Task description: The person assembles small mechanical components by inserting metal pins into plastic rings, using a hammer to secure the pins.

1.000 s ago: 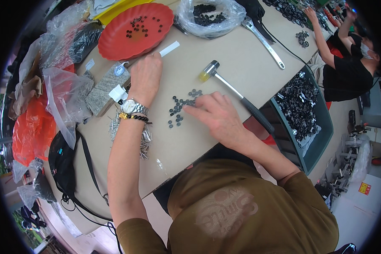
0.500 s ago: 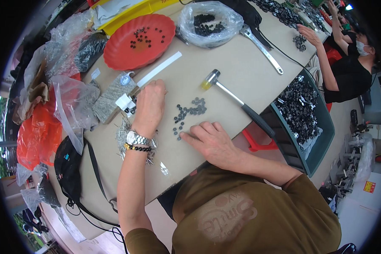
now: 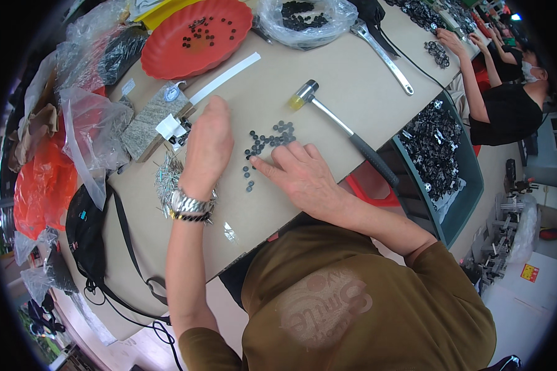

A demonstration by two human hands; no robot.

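My left hand point(image 3: 209, 141) is closed, back upward, beside a grey block point(image 3: 151, 127); its fingertips are hidden, so what they hold cannot be made out. On the block's near end are a white scrap point(image 3: 170, 127) and small dark parts. Thin metal pins point(image 3: 168, 176) lie in a pile beside and partly under my left wrist. My right hand point(image 3: 300, 176) rests palm down, one finger stretched out against the small dark discs point(image 3: 263, 141), the others loosely bent. Several discs lie scattered around that fingertip, a few nearer to me.
A hammer point(image 3: 353, 136) lies right of the discs. Farther back are a red dish point(image 3: 158, 59) of black parts, a clear bag point(image 3: 269, 34) and a wrench point(image 3: 387, 59). A green bin point(image 3: 467, 204) stands beyond the right edge. A co-worker point(image 3: 507, 105) sits there.
The whole view has shifted slightly, moving the table things up and left. My right fingertip has slid away from me among the discs. My left hand stays by the block.
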